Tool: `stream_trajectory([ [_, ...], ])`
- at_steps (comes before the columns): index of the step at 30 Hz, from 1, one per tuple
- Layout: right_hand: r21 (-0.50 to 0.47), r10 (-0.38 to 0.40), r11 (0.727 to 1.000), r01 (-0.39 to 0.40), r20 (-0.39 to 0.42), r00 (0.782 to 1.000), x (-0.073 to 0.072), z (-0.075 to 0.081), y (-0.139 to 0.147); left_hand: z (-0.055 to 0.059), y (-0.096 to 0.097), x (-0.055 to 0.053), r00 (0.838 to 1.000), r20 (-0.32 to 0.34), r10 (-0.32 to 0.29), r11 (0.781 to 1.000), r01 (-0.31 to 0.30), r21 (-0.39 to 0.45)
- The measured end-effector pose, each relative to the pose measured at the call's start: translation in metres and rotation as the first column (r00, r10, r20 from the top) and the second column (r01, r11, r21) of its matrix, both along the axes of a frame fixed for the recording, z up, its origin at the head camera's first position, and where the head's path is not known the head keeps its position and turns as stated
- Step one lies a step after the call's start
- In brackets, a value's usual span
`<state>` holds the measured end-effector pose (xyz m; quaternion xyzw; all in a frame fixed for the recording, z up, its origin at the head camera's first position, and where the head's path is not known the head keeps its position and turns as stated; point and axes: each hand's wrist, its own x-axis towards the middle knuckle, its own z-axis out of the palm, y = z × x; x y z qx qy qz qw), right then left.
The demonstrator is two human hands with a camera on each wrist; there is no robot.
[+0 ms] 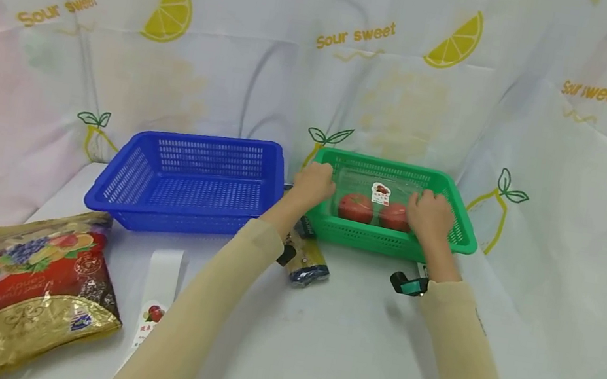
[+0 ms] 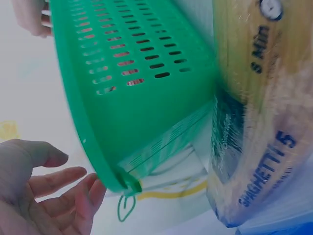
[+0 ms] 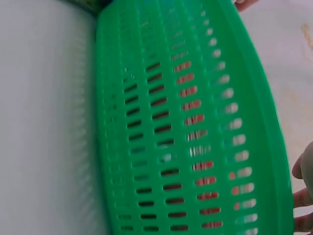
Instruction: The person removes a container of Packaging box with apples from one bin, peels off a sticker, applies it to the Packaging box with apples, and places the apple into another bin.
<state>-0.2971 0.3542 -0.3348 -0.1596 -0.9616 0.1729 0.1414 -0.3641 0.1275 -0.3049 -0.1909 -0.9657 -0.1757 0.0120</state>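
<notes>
A clear pack of red tomato-like fruit with a white label lies inside the green basket. My left hand is at the basket's left end; in the left wrist view its fingers are loosely bent beside the rim corner, thumb apart. Whether they touch the rim is hard to tell. Over the basket's right part, my right hand is close to the pack's right end. The right wrist view shows only its thumb and fingertips, spaced apart past the rim. Neither hand visibly holds anything.
A spaghetti packet lies beside the green basket, partly under my left wrist. To the left stands a blue basket. Nearer are a red and gold candy bag and a white label strip. Printed cloth hangs behind.
</notes>
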Motion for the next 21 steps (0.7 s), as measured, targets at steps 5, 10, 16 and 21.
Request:
stream_trajectory([
  [5,-0.027,0.033,0.999,-0.034,-0.036,0.999,0.0,0.005,-0.012,0.001,-0.016,0.005,0.995,-0.098,0.025,1.0,-0.023,0.019],
  [10,-0.071,0.111,0.991,-0.117,-0.085,0.99,0.006,0.008,-0.022,0.001,-0.034,0.006,0.983,-0.168,0.08,0.996,-0.083,-0.012],
  [16,-0.022,0.169,0.985,-0.173,-0.129,0.977,0.009,0.006,-0.03,-0.006,-0.057,0.007,0.983,-0.138,0.118,0.992,-0.124,-0.036],
  [21,0.06,0.214,0.976,-0.207,-0.16,0.964,0.011,-0.002,-0.036,-0.013,-0.078,0.016,0.987,-0.094,0.126,0.988,-0.133,-0.073],
])
